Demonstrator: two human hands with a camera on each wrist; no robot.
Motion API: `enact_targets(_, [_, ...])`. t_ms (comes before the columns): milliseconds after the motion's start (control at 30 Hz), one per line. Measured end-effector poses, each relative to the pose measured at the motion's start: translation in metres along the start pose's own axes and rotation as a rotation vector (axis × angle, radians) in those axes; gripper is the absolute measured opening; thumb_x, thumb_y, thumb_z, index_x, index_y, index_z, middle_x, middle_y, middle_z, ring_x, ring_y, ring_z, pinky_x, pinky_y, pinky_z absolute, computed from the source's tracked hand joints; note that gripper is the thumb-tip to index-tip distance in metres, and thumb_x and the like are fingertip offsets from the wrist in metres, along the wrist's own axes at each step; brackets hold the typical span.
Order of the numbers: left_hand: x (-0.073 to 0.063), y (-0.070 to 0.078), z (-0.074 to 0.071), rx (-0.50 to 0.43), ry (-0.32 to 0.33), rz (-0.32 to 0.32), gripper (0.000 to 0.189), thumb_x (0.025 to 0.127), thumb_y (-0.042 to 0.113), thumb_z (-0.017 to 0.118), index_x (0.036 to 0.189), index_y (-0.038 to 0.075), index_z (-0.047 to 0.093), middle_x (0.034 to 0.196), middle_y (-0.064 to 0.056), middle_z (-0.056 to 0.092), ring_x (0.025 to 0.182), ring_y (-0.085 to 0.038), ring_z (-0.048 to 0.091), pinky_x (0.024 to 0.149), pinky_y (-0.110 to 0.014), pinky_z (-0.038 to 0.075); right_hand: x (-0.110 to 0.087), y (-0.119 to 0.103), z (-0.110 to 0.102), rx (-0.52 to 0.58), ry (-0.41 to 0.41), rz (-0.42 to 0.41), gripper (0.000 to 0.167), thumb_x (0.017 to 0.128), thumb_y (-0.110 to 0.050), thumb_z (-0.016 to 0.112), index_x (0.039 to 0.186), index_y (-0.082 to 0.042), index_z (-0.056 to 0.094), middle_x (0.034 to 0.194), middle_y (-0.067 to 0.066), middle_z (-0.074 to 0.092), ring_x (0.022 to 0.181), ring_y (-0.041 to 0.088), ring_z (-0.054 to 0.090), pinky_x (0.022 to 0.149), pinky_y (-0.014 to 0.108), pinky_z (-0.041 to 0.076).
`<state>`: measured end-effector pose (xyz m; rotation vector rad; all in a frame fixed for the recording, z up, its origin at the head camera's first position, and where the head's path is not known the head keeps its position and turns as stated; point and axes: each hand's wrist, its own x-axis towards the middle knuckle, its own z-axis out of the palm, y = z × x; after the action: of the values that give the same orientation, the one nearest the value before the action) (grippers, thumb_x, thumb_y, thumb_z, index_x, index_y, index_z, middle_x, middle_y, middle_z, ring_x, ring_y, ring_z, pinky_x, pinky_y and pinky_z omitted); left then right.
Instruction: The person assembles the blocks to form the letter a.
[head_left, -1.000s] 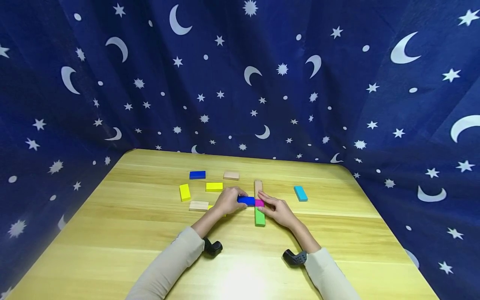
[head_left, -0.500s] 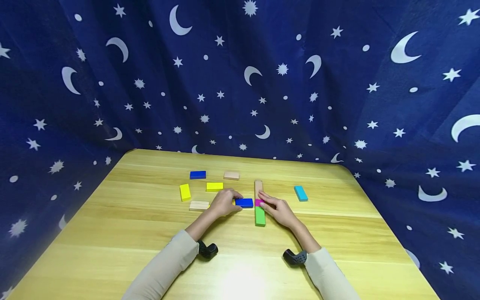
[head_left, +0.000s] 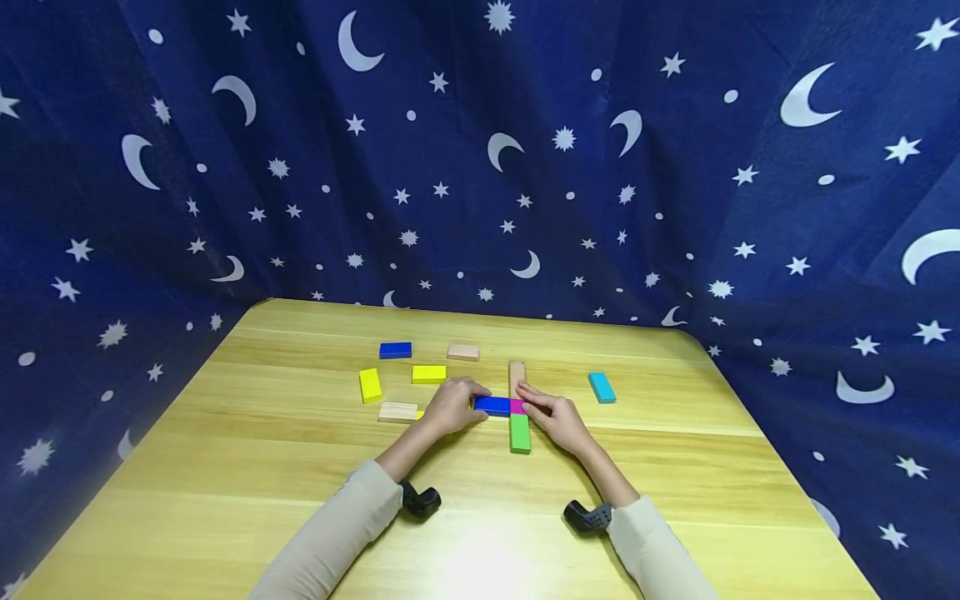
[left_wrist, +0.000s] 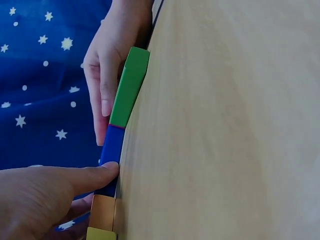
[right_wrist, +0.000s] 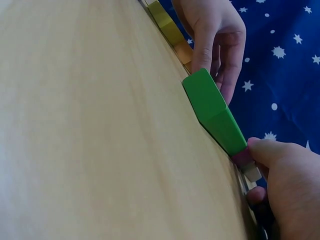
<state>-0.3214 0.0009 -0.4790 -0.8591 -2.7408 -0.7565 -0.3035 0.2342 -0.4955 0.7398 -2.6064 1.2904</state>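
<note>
My left hand [head_left: 452, 406] pinches a blue block [head_left: 493, 406] between thumb and fingers. That block's right end meets a small magenta block [head_left: 517, 407]. On the other side, the thumb of my right hand [head_left: 561, 423] lies at the magenta block, with its fingertips by the plain wooden block [head_left: 517, 375] beyond. Nearer to me a green block [head_left: 519, 435] continues the line from the magenta one. In the left wrist view, an orange-brown block [left_wrist: 103, 211] shows past the blue block. A yellow block [head_left: 420, 414] is mostly hidden behind my left hand.
Left of the hands lie a pale wooden block [head_left: 397, 412], two yellow blocks [head_left: 370, 385] and another blue block [head_left: 395, 350]. A light wooden block [head_left: 462, 352] lies farther back. A light blue block [head_left: 602, 387] is at the right. Starry curtains surround the wooden table [head_left: 675, 467].
The blue block was drawn slightly left, opening a gap, and is now back against the magenta block. My right hand has barely moved, its thumb shifting a little to the right.
</note>
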Motion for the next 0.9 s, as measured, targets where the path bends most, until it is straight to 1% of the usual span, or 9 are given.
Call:
enact_targets(200, [-0.001,-0.001,0.001,-0.012,0.007,0.005,0.040,0.073,0.027,0.079,0.109,0.011,0.069,0.100,-0.003,0.066,0.093,-0.019,0.058,0.084,-0.034,0.043,-0.001,-0.001,-0.001,-0.005,-0.009,0.002,0.033,0.093,-0.018,0.055,0.125,-0.008,0.058,0.133,0.003,0.050,0.122,0.021,0.045,0.099,0.039,0.036])
enact_targets(367, [-0.004,-0.004,0.000,-0.078,0.018,-0.008,0.044,0.073,0.024,0.079,0.112,0.008,0.067,0.103,-0.004,0.065,0.092,-0.019,0.057,0.082,-0.033,0.045,-0.002,-0.007,-0.004,0.001,-0.035,0.001,0.038,0.093,-0.021,0.056,0.127,-0.005,0.056,0.135,0.007,0.048,0.123,0.024,0.044,0.100,0.041,0.035])
enact_targets(467, [-0.005,-0.005,-0.001,-0.114,0.022,-0.020,0.042,0.074,0.021,0.078,0.112,0.008,0.067,0.103,-0.004,0.065,0.093,-0.019,0.057,0.082,-0.032,0.045,-0.004,-0.022,-0.010,-0.003,-0.059,-0.005,0.041,0.090,-0.016,0.061,0.127,0.001,0.054,0.134,0.014,0.046,0.123,0.029,0.043,0.099,0.044,0.035])
enact_targets(600, [-0.005,-0.005,-0.002,-0.127,0.018,-0.021,0.037,0.075,0.020,0.077,0.109,0.008,0.068,0.103,-0.004,0.066,0.092,-0.018,0.057,0.081,-0.032,0.045,-0.005,-0.039,-0.018,-0.003,-0.096,-0.005,0.043,0.087,-0.010,0.064,0.126,0.006,0.052,0.134,0.019,0.045,0.123,0.032,0.042,0.098,0.044,0.035])
enact_targets(700, [-0.006,-0.005,-0.001,-0.117,0.016,-0.026,0.034,0.076,0.021,0.077,0.107,0.009,0.069,0.103,-0.004,0.066,0.093,-0.019,0.057,0.083,-0.033,0.045,-0.005,-0.040,-0.018,-0.001,-0.102,-0.018,0.043,0.087,-0.008,0.064,0.126,0.006,0.052,0.134,0.020,0.045,0.123,0.033,0.042,0.097,0.045,0.036])
enact_targets(833, [-0.008,-0.006,-0.002,-0.112,0.023,-0.035,0.041,0.074,0.024,0.078,0.110,0.008,0.067,0.106,-0.006,0.065,0.097,-0.020,0.058,0.087,-0.034,0.044,-0.003,-0.022,-0.011,-0.012,-0.085,-0.027,0.044,0.088,-0.013,0.064,0.127,0.002,0.053,0.135,0.015,0.045,0.123,0.031,0.042,0.098,0.046,0.035])
enact_targets(900, [-0.011,-0.008,-0.004,-0.113,0.030,-0.039,0.046,0.072,0.026,0.080,0.112,0.007,0.066,0.107,-0.006,0.065,0.097,-0.020,0.059,0.087,-0.034,0.045,-0.002,-0.012,-0.008,-0.029,-0.081,-0.024,0.045,0.088,-0.017,0.064,0.128,-0.001,0.053,0.135,0.012,0.046,0.123,0.029,0.042,0.099,0.045,0.035])
